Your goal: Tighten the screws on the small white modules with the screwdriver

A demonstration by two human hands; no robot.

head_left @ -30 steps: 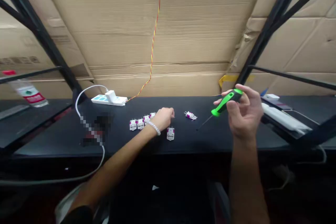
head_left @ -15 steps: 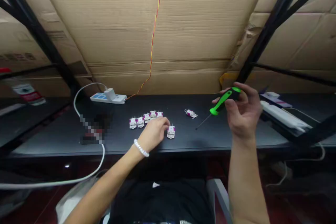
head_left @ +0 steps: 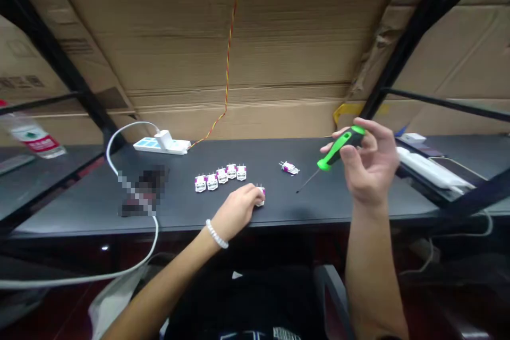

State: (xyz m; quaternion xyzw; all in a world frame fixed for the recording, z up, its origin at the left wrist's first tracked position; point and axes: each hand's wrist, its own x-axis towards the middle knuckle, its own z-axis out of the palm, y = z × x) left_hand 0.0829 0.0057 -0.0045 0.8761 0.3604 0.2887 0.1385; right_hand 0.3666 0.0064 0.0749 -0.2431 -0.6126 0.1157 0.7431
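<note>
Near the front edge of the table, my left hand [head_left: 238, 209] has its fingers closed on a small white-and-purple part with metal pins [head_left: 261, 197], partly hidden by the fingertips. Raised above the table on the right, my right hand [head_left: 368, 162] grips a green-and-black screwdriver [head_left: 338, 150], whose thin shaft points down and left. Several similar white-and-purple parts [head_left: 222, 176] stand in a slanting row behind my left hand. One more such part [head_left: 289, 168] lies on its side between that row and the screwdriver.
A white power strip [head_left: 162, 145] with a plugged-in adapter sits at the back left, its white cable [head_left: 112, 155] looping over the table's front edge. A plastic bottle [head_left: 37, 139] is at far left. Black metal posts [head_left: 402, 64] flank the table [head_left: 319, 204].
My left hand has moved slightly right and down from beside the nearest white-and-purple part, and its fingers now cover part of it. My right hand still holds the screwdriver.
</note>
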